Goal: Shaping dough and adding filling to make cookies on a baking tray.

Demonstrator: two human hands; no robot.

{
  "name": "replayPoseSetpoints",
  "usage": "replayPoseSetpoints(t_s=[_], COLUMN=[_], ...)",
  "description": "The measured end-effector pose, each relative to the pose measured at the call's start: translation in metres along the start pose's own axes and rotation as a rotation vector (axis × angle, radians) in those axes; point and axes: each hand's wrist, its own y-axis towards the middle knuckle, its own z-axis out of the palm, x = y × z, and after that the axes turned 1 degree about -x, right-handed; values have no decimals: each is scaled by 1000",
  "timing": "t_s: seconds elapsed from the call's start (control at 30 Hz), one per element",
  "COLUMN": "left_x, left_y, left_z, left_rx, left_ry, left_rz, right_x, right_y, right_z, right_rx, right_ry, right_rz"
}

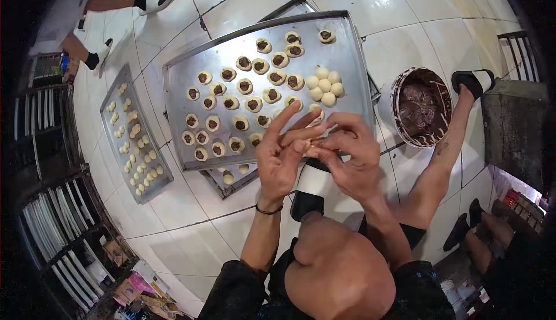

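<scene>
Over the near right edge of a large metal tray (220, 59), my left hand (282, 157) and my right hand (351, 161) meet at the fingertips. Between them they pinch a small piece of dough (311, 142), mostly hidden by the fingers. Flattened dough rounds (253, 105) topped with dark brown filling spread across the tray. A cluster of smooth pale dough balls (324, 85) sits at its right side. To the right stands a white bucket (427, 109) containing dark brown paste (418, 105).
A narrower tray (136, 140) of small dough balls lies on the tiled floor (174, 216) at left. Another tray (229, 191) shows beneath the large one. Racks (61, 227) line the left side. Other people's legs (110, 3) appear at upper left and lower right.
</scene>
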Motion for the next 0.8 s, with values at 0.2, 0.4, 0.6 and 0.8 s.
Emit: replayPoseSetpoints(t_s=[0.2,0.4,0.6,0.8], left_x=[-15,-11,-5,0], left_y=[13,3,-31,-46], left_z=[24,15,-11,-33], left_rx=[-2,-127,-119,-223], left_ry=[-257,-284,107,197], left_rz=[33,-59,-285,-319], right_x=[9,9,2,17], right_y=[17,12,-5,2], right_z=[-2,7,17,42], right_rx=[63,109,99,164], right_ry=[-35,-24,-11,-81], right_rz=[-109,-69,147,70])
